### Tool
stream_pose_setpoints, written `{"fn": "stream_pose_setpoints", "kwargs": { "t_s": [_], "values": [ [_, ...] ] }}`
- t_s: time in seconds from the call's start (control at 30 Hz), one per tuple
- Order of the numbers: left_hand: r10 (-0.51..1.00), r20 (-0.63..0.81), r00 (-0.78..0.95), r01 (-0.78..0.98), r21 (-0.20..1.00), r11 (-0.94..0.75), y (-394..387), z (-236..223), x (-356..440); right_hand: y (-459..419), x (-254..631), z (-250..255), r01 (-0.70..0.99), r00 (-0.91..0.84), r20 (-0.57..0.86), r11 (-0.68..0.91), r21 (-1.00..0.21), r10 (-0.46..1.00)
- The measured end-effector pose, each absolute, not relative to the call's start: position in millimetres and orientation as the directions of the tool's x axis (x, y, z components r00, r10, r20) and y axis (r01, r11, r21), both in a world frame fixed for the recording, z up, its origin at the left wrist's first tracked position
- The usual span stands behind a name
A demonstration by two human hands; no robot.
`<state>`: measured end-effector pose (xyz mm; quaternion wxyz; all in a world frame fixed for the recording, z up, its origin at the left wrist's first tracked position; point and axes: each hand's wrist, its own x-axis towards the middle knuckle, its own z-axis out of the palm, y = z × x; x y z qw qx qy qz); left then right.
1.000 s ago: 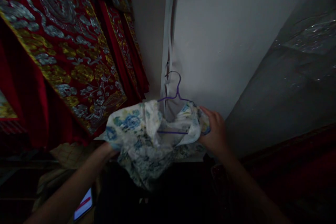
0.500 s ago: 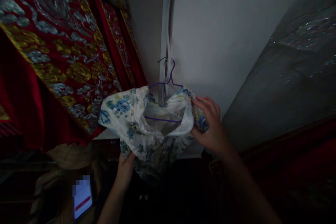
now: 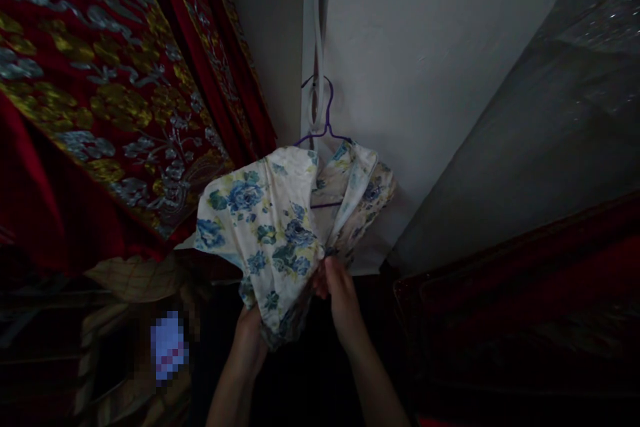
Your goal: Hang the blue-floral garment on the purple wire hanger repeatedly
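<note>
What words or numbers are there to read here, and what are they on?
None that I can read.
Screen: blurred into blocks, so any writing on it can't be read.
Shirt: blue flowers, no words that I can see.
Red cloth: gold and silver patterns, no readable words.

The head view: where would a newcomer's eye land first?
Probably on the red cloth embroidered in gold and silver, upper left. Next, the blue-flowered white shirt at centre, on a purple hanger, the left hand at its lower edge and the right hand at its front.
</note>
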<state>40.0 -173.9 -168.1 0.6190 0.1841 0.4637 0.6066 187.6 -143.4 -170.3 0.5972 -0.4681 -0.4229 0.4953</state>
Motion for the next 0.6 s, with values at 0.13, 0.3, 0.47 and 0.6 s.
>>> {"fn": "stream_pose_setpoints", "kwargs": {
  "t_s": [0.13,0.3,0.47,0.6],
  "values": [
    [0.920,-0.375,-0.115,-0.604,0.762,0.235,-176,-170,40,-145,198,-152,-0.190,0.137,0.043,0.068,-0.979,0.990],
    [0.845,-0.115,-0.523,-0.355,0.930,-0.093,-165,-179,22,-167,197,-154,-0.238,0.159,-0.001,0.037,-0.971,0.987],
    [0.715,0.416,-0.562,0.237,0.909,-0.343,-165,-189,27,-171,195,-149,-0.218,0.072,-0.037,-0.021,-0.976,0.997],
    [0.927,0.373,-0.050,0.248,0.903,-0.350,-172,-185,64,-173,190,-142,-0.147,-0.007,-0.013,-0.014,-0.989,1.000]
  ]
}}
